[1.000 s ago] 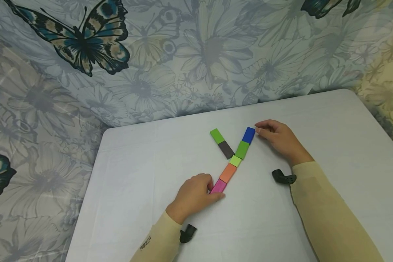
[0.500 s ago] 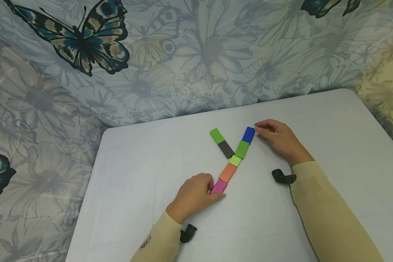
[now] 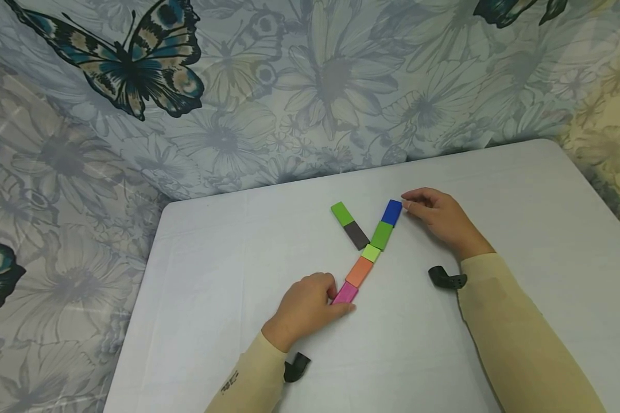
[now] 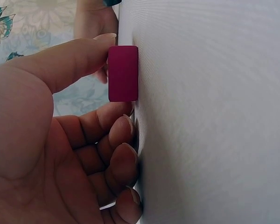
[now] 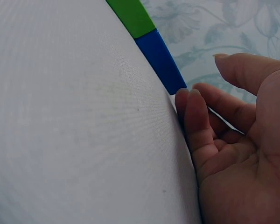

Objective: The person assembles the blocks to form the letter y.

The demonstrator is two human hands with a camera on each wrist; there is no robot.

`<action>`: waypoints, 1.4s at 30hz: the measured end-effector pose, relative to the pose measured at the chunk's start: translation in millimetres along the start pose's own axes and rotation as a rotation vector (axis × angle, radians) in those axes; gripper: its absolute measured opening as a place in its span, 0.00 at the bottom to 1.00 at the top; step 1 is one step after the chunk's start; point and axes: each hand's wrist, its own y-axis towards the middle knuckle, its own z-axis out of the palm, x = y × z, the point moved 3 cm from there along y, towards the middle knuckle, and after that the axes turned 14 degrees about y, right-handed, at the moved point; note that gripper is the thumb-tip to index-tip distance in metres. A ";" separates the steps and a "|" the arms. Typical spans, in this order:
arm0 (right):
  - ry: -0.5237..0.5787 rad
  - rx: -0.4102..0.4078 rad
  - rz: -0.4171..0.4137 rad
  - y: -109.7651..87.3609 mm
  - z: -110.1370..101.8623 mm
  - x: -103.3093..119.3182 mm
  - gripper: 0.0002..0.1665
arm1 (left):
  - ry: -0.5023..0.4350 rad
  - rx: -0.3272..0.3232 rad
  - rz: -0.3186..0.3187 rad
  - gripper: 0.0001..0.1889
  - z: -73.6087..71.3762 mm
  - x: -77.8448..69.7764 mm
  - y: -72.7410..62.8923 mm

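Several flat colored blocks form a Y on the white table. My left hand (image 3: 306,307) pinches the magenta block (image 3: 347,293) at the near end between thumb and index finger; in the left wrist view the block's end face (image 4: 123,73) shows between them. An orange block (image 3: 359,272) and a short lime block (image 3: 371,253) continue the stem. The right branch is a green block (image 3: 381,236) and a blue block (image 3: 392,213). My right hand (image 3: 444,222) rests beside the blue block's far end, loosely bent fingertips right at its corner, thumb apart from it in the right wrist view.
The left branch has a dark grey block (image 3: 357,236) and a bright green block (image 3: 343,213). The white tabletop (image 3: 212,258) ends at a rear edge against patterned butterfly-and-flower fabric (image 3: 310,86). Black wrist cameras protrude from both sleeves.
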 end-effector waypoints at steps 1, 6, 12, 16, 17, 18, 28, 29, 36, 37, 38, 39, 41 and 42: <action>-0.001 -0.001 -0.001 0.1 0.0 -0.2 0.30 | -0.001 0.001 0.000 0.21 0.1 0.1 0.0; -0.001 0.000 -0.004 0.1 -0.4 -0.9 0.30 | -0.003 0.002 0.003 0.21 0.7 0.0 0.1; 0.004 0.003 -0.002 0.3 -1.3 -1.5 0.30 | 0.003 0.006 -0.001 0.21 0.3 -1.2 -0.2; 0.010 0.004 -0.005 0.2 -2.2 -2.1 0.30 | 0.007 0.007 0.000 0.21 0.5 -1.4 -0.2; 0.011 0.004 -0.005 0.1 -2.3 -2.1 0.30 | 0.008 0.007 0.001 0.21 0.6 -1.3 -0.1; 0.013 0.005 -0.005 0.1 -2.3 -2.2 0.30 | 0.008 0.006 0.002 0.21 0.7 -1.2 0.0; 0.017 0.004 -0.002 0.1 -2.9 -5.2 0.31 | -0.013 0.013 0.000 0.20 1.8 -0.8 0.1; 0.016 0.003 -0.001 0.0 -3.2 -5.3 0.30 | -0.016 0.013 -0.001 0.20 1.5 -0.8 0.1; 0.040 -0.006 0.009 -1.5 -5.0 -6.0 0.31 | -0.020 0.019 -0.012 0.17 -2.7 2.1 -0.1; 0.048 -0.008 0.011 -2.0 -5.3 -6.6 0.30 | -0.014 0.017 -0.013 0.17 -4.2 3.3 -0.4; 0.051 -0.009 0.013 -2.5 -5.5 -7.2 0.31 | -0.011 0.014 -0.017 0.17 -6.0 4.7 -0.7; 0.057 -0.010 0.013 -3.0 -5.7 -8.1 0.30 | -0.009 0.010 -0.020 0.16 -7.6 6.6 -1.0; 0.073 -0.013 0.010 -4.5 -6.4 -9.1 0.30 | -0.007 -0.005 -0.029 0.16 -12.1 10.9 -1.4; 0.076 -0.016 0.008 -5.1 -6.9 -10.0 0.30 | -0.008 -0.014 -0.035 0.16 -14.7 13.5 -1.4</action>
